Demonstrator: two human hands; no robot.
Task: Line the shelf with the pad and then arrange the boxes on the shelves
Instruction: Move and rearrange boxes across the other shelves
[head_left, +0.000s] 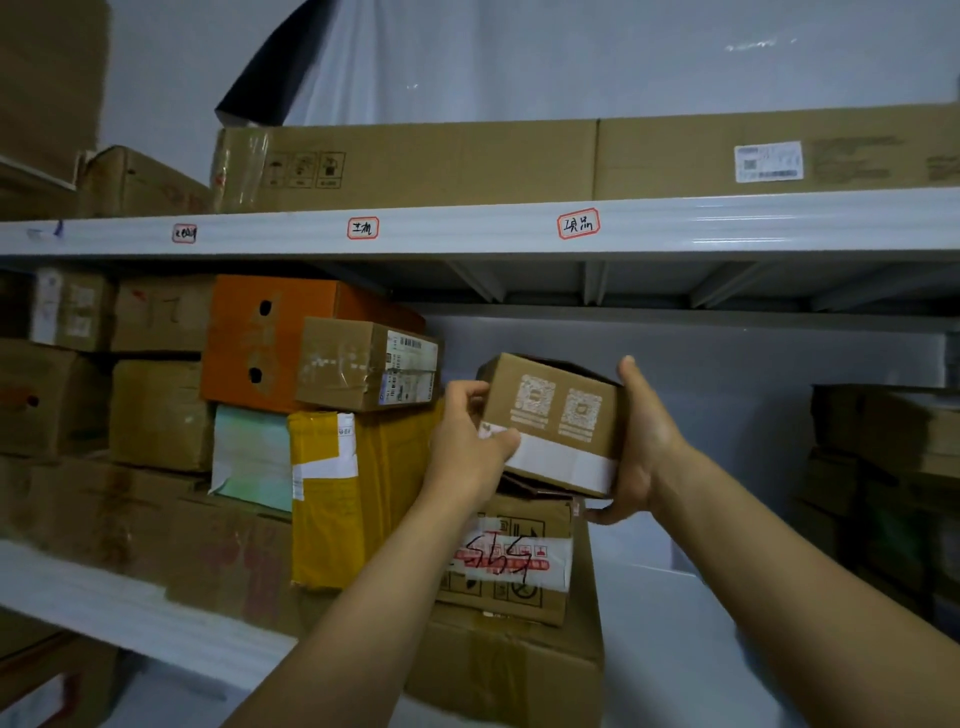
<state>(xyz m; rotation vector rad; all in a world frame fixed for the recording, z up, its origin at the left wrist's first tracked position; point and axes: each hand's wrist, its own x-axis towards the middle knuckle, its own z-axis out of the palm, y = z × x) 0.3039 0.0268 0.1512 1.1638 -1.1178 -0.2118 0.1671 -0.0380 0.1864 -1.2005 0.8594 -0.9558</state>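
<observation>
A small brown box (553, 415) with two printed square codes and a white tape strip is held in the middle shelf bay. My left hand (470, 447) grips its left edge and my right hand (641, 447) clasps its right side. It hovers tilted just above a taped box with black scribbles (511, 558), which rests on a larger carton (514, 670). A pale grey pad (691, 639) covers the shelf floor to the right of that stack.
Boxes fill the left of the bay: an orange box (244, 343), a yellow-wrapped parcel (337, 499) and brown cartons (156, 415). A long flat carton (519, 161) lies on the white upper shelf (467, 228). Dark boxes (893, 467) stand at the far right.
</observation>
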